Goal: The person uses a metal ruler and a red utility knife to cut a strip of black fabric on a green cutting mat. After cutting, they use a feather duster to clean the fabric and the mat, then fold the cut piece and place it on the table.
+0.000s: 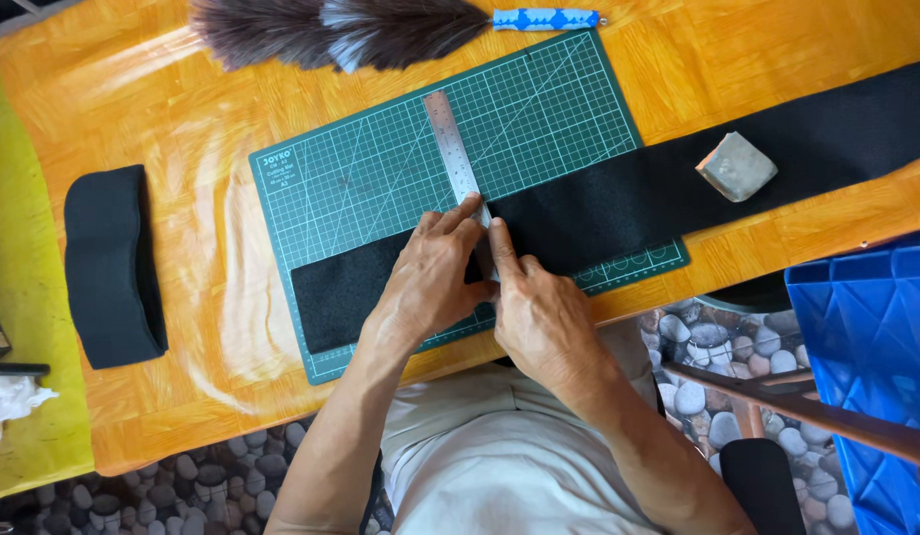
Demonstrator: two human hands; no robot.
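One green cutting mat (381, 168), one steel ruler (452, 139), one black fabric strip (658, 193), one feather duster (381, 30), one stone block (736, 166), one folded black fabric piece (111, 266), one blue crate (871, 347).

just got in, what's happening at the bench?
A person is pressing a steel ruler across a black fabric strip on a green cutting mat. The left hand holds the ruler flat; the right hand sits against its edge, index finger along it, any tool in it hidden. A grey block rests on the strip. A feather duster lies at the table's far edge.
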